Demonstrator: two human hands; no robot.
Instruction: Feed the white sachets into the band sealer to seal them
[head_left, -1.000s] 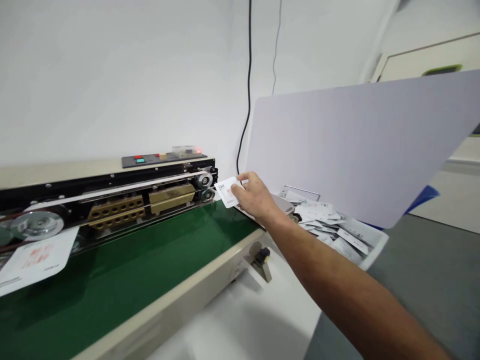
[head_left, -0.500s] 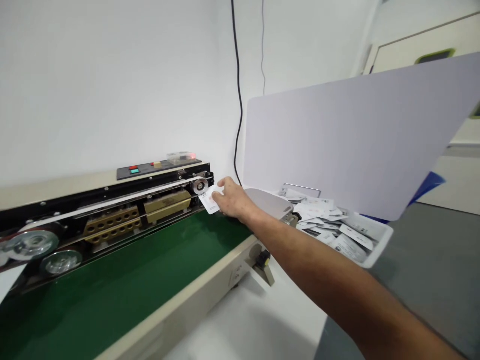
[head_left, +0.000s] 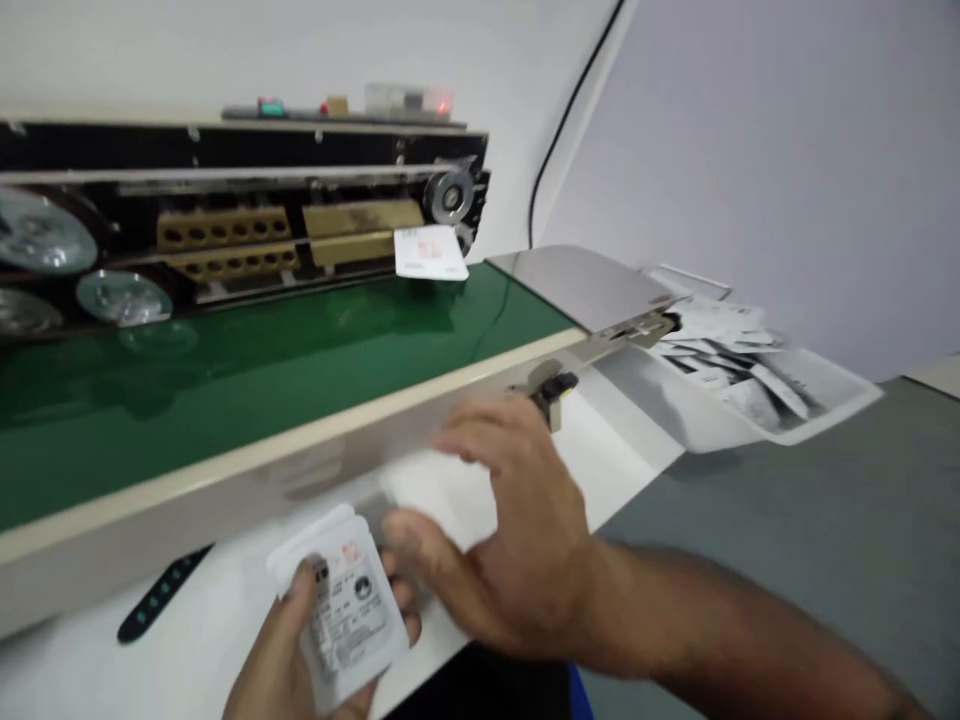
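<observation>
Head view: a white printed sachet [head_left: 343,612] is gripped by the closed fingers of the left hand [head_left: 289,650]. The right hand [head_left: 510,540] is spread over a blurred white sachet [head_left: 442,495]; whether its fingers are closed cannot be told. Beyond the fingers, a lone sachet [head_left: 430,252] is lying on the green conveyor belt [head_left: 225,370] of the band sealer [head_left: 225,180]. Right of the fingers, more sachets [head_left: 739,350] are left in a white tray [head_left: 832,415].

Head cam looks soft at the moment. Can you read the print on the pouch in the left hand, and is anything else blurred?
Head view: the white pouch in the left hand is blurred, so dark print shows but the small text is unreadable. The right hand is blurred too, and pale glare lies across the green conveyor belt.
</observation>
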